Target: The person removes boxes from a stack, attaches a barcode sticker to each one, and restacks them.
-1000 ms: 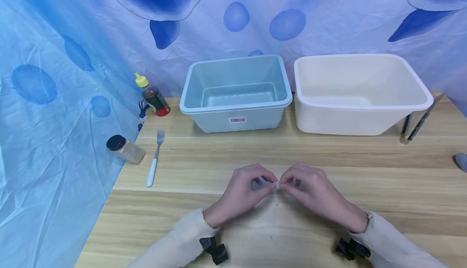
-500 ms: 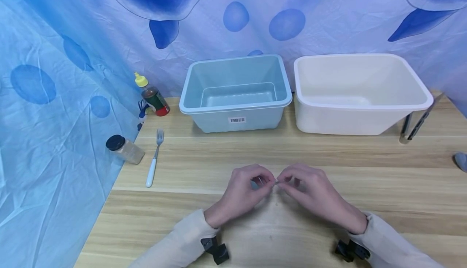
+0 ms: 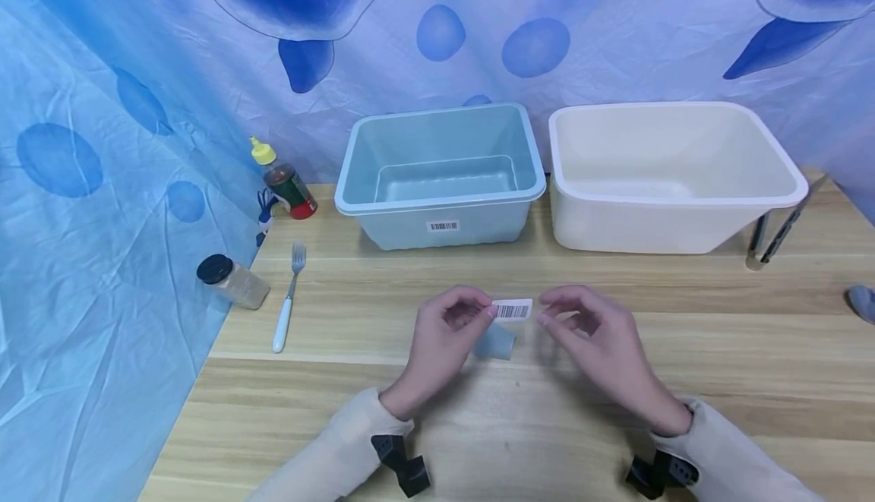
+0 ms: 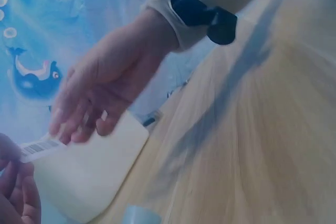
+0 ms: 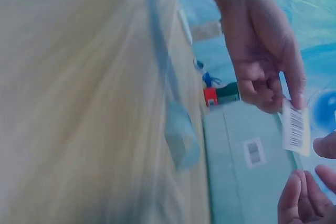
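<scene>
A small white barcode label [image 3: 513, 310] is pinched at its left end between thumb and fingers of my left hand [image 3: 444, 342]. My right hand [image 3: 598, 342] is just to the right of the label, fingers bent and thumb apart from it, with a narrow gap to the label's free end. The right wrist view has the label [image 5: 295, 127] hanging from the left fingers, printed side visible. Below the left hand a light blue piece [image 3: 495, 342] rests on the table, partly hidden; it looks like a curled, roll-like shape [image 5: 181, 137] in the right wrist view.
Along the back stand a light blue bin [image 3: 447, 225] bearing a barcode label and a white bin [image 3: 632, 228]. To the left are a fork [image 3: 287, 308], a black-lidded jar [image 3: 242, 287] and a yellow-capped bottle [image 3: 290, 191]. A grey object [image 3: 863, 302] sits at the right edge.
The hands were together with fingertips meeting around something small. Now they have risen away from the table's front and parted; the barcode label shows in the left hand, the right hand has moved rightward.
</scene>
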Motion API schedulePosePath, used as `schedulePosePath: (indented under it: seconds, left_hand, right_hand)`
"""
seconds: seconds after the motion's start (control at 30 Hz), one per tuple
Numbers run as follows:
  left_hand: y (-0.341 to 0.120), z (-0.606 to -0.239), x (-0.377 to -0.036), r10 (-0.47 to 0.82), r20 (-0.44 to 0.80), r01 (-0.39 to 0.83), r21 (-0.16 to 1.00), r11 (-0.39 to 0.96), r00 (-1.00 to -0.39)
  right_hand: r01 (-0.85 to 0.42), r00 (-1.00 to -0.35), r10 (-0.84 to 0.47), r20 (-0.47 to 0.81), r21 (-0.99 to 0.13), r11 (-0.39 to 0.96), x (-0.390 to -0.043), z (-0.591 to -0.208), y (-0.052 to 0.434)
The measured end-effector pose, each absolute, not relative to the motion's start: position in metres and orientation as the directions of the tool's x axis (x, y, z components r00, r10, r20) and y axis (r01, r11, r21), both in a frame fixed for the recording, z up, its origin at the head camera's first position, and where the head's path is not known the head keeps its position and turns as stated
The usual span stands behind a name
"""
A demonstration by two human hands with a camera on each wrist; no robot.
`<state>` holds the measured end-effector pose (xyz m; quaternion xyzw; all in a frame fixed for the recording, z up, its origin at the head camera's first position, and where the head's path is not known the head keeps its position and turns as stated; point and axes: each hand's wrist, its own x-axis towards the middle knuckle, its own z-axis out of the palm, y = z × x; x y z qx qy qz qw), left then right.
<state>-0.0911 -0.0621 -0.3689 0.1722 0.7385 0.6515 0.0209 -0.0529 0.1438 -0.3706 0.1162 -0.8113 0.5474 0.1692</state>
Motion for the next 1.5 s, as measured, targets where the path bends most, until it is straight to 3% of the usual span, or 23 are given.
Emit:
schedulePosePath:
  seconds: [0.1, 0.2, 0.53, 1.5]
  left_hand:
    - [-0.06, -0.369, -0.091, 0.284, 0.184, 0.202, 0.979, 0.036, -0.941]
    - [-0.058, -0.369, -0.09, 0.294, 0.178, 0.188, 0.982, 0.007, -0.939]
    - [-0.056, -0.372, -0.089, 0.312, 0.156, 0.166, 0.986, 0.004, -0.937]
    - [-0.04, -0.37, -0.093, 0.38, 0.138, 0.159, 0.987, 0.025, -0.915]
  right_hand:
    - [-0.2, -0.977, 0.014, 0.212, -0.94, 0.276, -0.052, -0.371, 0.14]
    - [-0.118, -0.992, 0.025, 0.127, -0.966, 0.232, -0.052, -0.372, 0.138]
    - [-0.136, -0.986, 0.066, 0.151, -0.972, 0.192, -0.051, -0.381, 0.139]
    - [-0.201, -0.964, 0.107, 0.242, -0.932, 0.301, -0.046, -0.378, 0.16]
